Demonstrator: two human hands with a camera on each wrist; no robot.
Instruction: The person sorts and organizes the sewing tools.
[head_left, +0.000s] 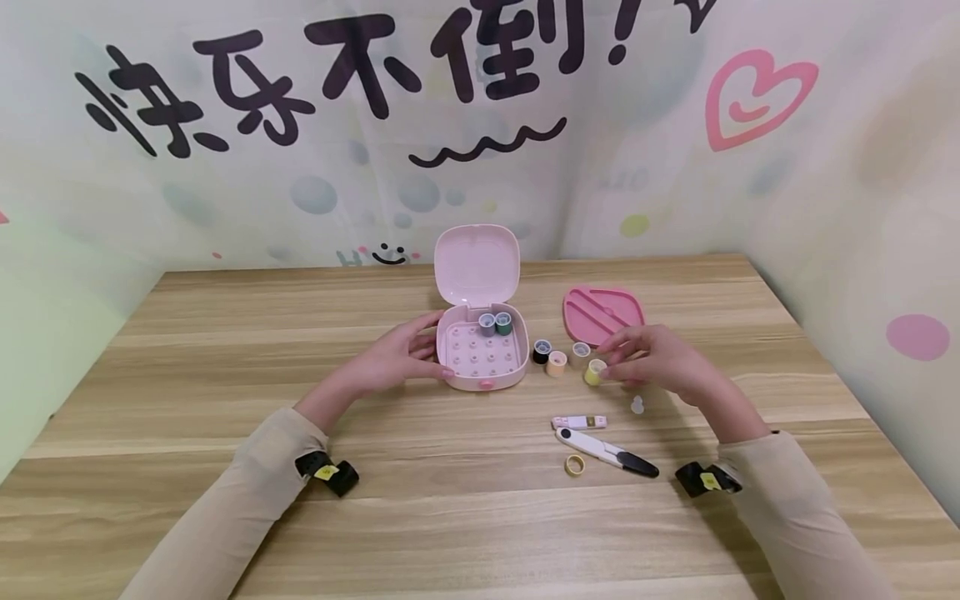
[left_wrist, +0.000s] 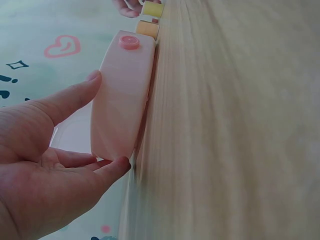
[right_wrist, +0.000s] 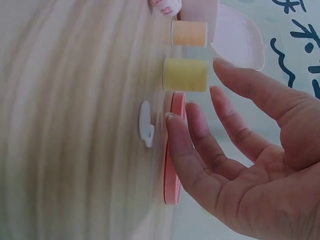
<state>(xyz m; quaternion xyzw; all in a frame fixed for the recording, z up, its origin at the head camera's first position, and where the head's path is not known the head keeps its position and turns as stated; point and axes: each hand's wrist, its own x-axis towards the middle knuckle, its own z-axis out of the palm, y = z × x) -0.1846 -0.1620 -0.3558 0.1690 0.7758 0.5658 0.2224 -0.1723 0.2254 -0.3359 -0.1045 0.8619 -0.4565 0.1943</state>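
Observation:
A pink sewing box (head_left: 487, 382) stands on the table with its lid (head_left: 477, 265) raised. Inside, a grey-blue thread spool (head_left: 487, 324) and a green spool (head_left: 503, 323) sit on pegs in the back row. My left hand (head_left: 393, 357) holds the box's left side, thumb at the front rim and fingers along the side, as the left wrist view (left_wrist: 55, 165) also shows. Close to the yellow thread spool (right_wrist: 185, 75) hovers my right hand (head_left: 660, 362), fingers loosely bent and apart from it. Black (head_left: 542, 352), peach (head_left: 557, 363) and beige (head_left: 581, 355) spools stand nearby.
A pink compartment tray (head_left: 603, 315) lies behind the right hand. Towards me lie a folded tape measure (head_left: 578, 422), white-and-black thread snips (head_left: 607, 452), a gold thimble ring (head_left: 574, 465) and a small white piece (head_left: 637, 405). A printed cloth backs the table.

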